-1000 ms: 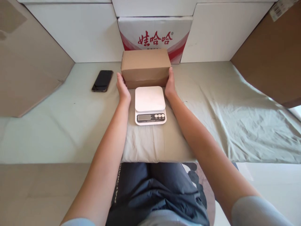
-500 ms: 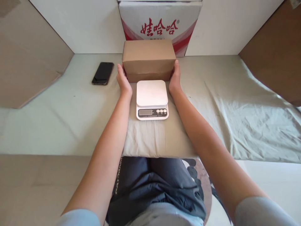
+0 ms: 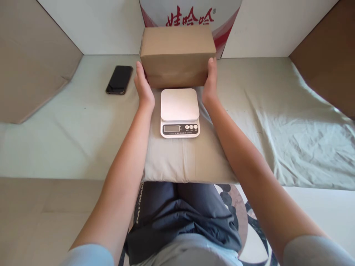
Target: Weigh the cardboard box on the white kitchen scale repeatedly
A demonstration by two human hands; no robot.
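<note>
Cardboard box [image 3: 177,53] sits between both hands just behind the white kitchen scale [image 3: 179,112], and it now looks larger and higher in the view than a second ago, its lower edge showing shadow underneath, so it seems to have been raised off the cloth, though I cannot tell for sure that it is clear of the surface. The left hand [image 3: 143,88] presses flat against the box's left end and the right hand [image 3: 210,84] against its right end, fingers stretched forward along the sides, clamping the box between the palms as they did in the earlier pictures. Both hands have moved a little further apart and further up the view than before. The scale stays in the same spot on the folded part of the pale green sheet [image 3: 277,122] that covers the desk, with its display and three buttons facing the person. A black phone [image 3: 119,79] lies face up on the sheet to the left, well apart from the box, unmoved. Behind the box stands a white carton with red characters [image 3: 227,22], less of it showing now than earlier. Brown cardboard panels [image 3: 33,62] lean at both sides.
</note>
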